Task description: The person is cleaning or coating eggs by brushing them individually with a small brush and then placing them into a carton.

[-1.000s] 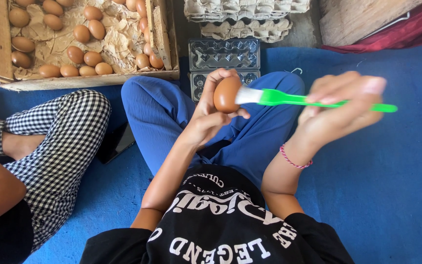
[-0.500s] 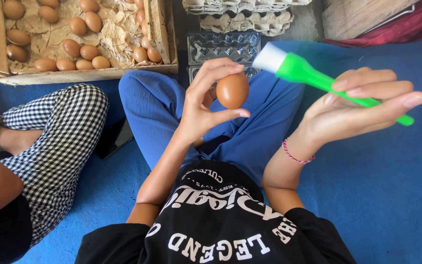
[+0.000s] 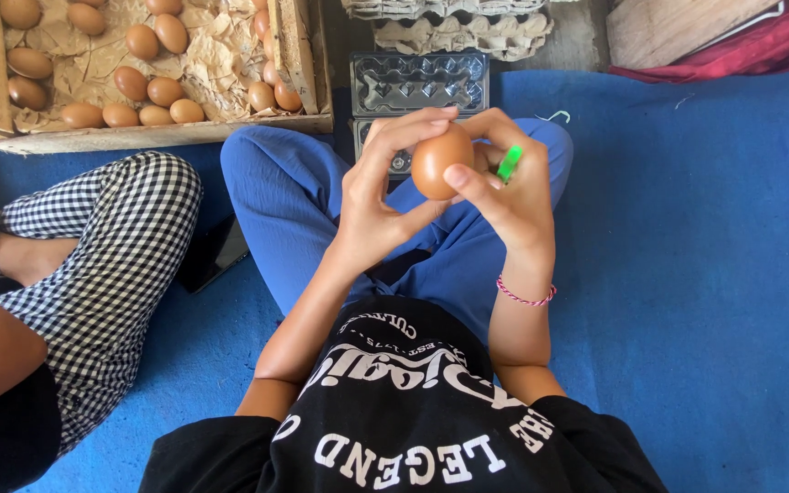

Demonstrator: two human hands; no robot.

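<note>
Together, left hand (image 3: 372, 205) and right hand (image 3: 511, 196) cradle a brown egg (image 3: 440, 162).

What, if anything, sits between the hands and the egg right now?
Nothing visible. The left hand and right hand both touch the brown egg directly; the green brush is tucked in the right hand, behind the egg.

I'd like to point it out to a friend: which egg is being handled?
Start from the blue trousers at centre. Above the knees, the left hand and right hand meet around one brown egg. The other eggs lie in the wooden crate.
</note>
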